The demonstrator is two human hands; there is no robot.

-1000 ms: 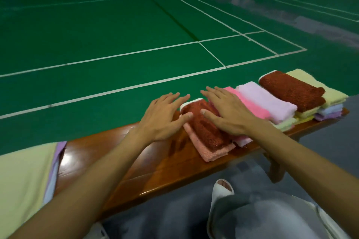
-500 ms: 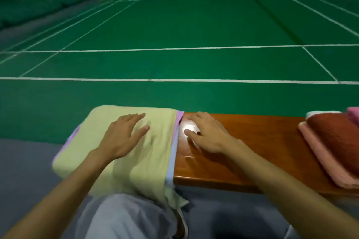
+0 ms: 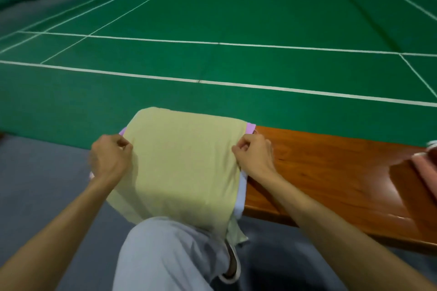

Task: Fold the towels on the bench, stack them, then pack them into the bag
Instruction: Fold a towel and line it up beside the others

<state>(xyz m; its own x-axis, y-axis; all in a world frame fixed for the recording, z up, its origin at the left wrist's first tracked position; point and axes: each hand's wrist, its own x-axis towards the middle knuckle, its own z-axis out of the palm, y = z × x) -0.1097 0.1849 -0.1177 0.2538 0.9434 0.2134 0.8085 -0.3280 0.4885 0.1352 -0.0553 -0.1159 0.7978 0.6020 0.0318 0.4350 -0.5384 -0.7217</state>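
Note:
A pale yellow towel (image 3: 182,165) lies spread over the left end of the wooden bench (image 3: 326,179), on top of a purple towel (image 3: 250,128) and a light blue towel (image 3: 241,198) whose edges peek out. Its near edge hangs down over my knee. My left hand (image 3: 110,157) pinches the yellow towel's left edge. My right hand (image 3: 254,156) pinches its right edge. A folded pink towel (image 3: 425,170) shows at the far right edge of the bench. No bag is in view.
My knee in grey trousers (image 3: 170,255) sits below the hanging towels, with a shoe (image 3: 233,264) beside it. Bare bench top stretches between my right hand and the pink towel. The green court floor (image 3: 212,19) with white lines lies beyond the bench.
My view swung left from the folded stack to the unfolded pile. Both hands went from lying flat on the yellow towel and the bench to pinching the towel's left and right edges.

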